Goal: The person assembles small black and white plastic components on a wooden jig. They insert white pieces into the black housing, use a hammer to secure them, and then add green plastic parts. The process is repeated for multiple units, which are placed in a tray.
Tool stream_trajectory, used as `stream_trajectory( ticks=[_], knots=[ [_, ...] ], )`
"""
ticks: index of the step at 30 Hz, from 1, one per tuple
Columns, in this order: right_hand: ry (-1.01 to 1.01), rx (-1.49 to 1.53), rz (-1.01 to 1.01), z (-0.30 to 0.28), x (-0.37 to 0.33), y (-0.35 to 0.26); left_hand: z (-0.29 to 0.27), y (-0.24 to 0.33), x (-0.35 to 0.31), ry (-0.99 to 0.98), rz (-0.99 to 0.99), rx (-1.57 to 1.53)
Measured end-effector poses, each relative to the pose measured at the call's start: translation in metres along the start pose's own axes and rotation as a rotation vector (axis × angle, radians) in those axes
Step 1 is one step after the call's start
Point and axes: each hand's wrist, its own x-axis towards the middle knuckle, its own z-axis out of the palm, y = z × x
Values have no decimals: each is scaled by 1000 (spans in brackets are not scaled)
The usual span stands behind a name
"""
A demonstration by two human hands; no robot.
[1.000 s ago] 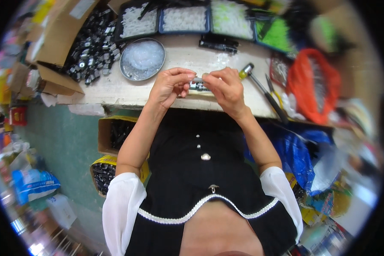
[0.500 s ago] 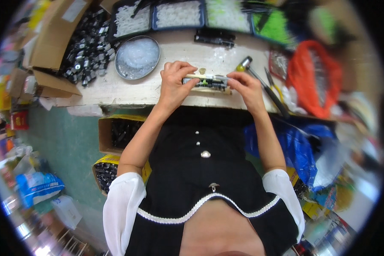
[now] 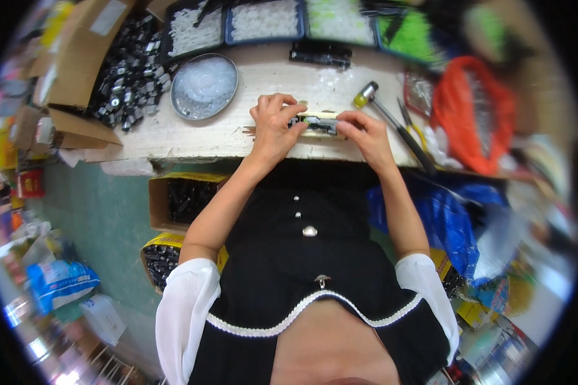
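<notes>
Left hand: the left hand (image 3: 275, 130) has its thumb and bent forefinger about the near end on its own side; they look closed on it, though how firmly I can't tell.
Right hand: the right hand (image 3: 368, 136) has thumb and forefinger pinched on the opposite end.
Black-and-grey assembly: one narrow black-and-grey assembly (image 3: 317, 123), at the bench's front edge, square before the person's torso.
Lie: its long axis runs left to right, roughly along that edge, bridging the fingertips; neither hand is nearer, since both touch it.
Pale strip: one pale strip (image 3: 327, 116), just beyond the assembly.
Bench tools: one hammer (image 3: 397, 127) and one pair of pliers (image 3: 411, 120), both right of the right hand, the hammer closer.
Dish: one round metal dish (image 3: 196, 117), left of the left hand.
Trays: four trays (image 3: 266, 42) of small parts along the back, two white, one white-and-green, one bright green.
Bag: one orange-red bag (image 3: 444, 112), far right.
Cartons below: two cartons (image 3: 158, 205) of dark pieces; the pieces are too many to count.
</notes>
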Motion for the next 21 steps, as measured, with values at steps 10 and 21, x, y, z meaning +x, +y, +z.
stream_trajectory(
  ticks=[10, 21],
  knots=[
    [-18, -3, 28, 3, 4, 5, 0, -1, -1, 8, 3, -33],
    [15, -64, 74, 4, 6, 8, 2, 0, -2, 27, 17, -25]
  ],
)
